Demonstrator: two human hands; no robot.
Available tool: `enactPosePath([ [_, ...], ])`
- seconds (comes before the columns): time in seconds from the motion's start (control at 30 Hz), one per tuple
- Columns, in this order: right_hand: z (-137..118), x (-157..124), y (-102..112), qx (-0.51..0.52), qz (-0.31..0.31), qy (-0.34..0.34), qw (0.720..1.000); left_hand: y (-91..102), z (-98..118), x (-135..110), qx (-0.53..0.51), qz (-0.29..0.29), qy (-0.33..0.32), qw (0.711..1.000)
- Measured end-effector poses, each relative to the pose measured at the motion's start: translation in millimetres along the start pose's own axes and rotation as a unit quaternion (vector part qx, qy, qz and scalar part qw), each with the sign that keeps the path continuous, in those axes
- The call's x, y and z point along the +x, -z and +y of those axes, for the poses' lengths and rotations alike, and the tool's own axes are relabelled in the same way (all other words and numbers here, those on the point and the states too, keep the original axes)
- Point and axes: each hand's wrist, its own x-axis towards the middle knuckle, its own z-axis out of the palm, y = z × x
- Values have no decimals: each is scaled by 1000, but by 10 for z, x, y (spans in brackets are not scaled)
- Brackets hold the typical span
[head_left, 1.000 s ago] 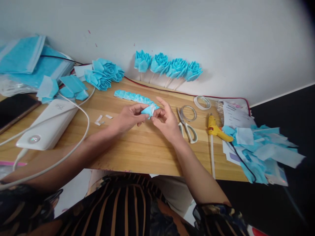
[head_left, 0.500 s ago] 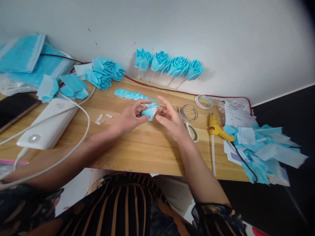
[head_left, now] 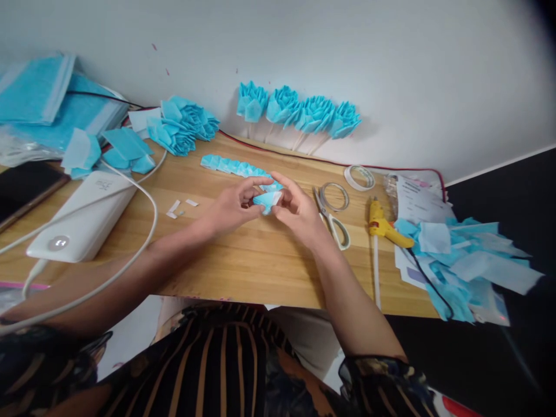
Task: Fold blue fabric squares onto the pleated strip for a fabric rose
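Note:
Between both hands, above the middle of the wooden table (head_left: 243,260), is a small folded piece of blue fabric (head_left: 266,200) with a white corner on its right. My left hand (head_left: 234,202) pinches its left side between thumb and fingers. My right hand (head_left: 297,205) grips the white right end, thumb low and index finger stretched over the top. Just behind the hands lies a row of folded blue pieces (head_left: 234,167), its right end partly hidden by my fingers. Scissors (head_left: 332,220) with pale handles rest right of my right hand.
Blue fabric flowers (head_left: 282,107) on sticks lean against the wall; more flowers (head_left: 185,124) lie left of them. A yellow glue gun (head_left: 384,226), tape rolls (head_left: 359,178) and blue scraps (head_left: 469,255) are on the right. A white power bank (head_left: 82,217) with a looping cable sits left.
My right hand has closed in on the folded blue piece, and its raised index finger has come down over the top. The view has shifted slightly.

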Motion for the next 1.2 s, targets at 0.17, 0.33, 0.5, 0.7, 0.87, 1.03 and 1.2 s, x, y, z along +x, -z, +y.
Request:
enactPosePath([
  [0.17,12,21,40,78,46,-25,996,33,46,-14,-60,17,42,997],
  [0.33,-6,25,11,122,49,-37,991,24,90,-17,-18,15,82,996],
  [0.5,-10,22,-46,133,44,-47,989,38,66,-20,32,7,101,994],
  [0.7,-28,21,-66,151,38,-51,987,36,56,-4,24,22,86,996],
  [0.87,-28,26,-67,148,38,-50,987,30,77,-11,24,20,68,997],
  [1.03,-18,30,-88,122,32,-50,991,29,43,-19,45,31,59,997],
  [1.2,-7,29,-91,124,28,-57,990,18,51,-13,44,43,55,997],
])
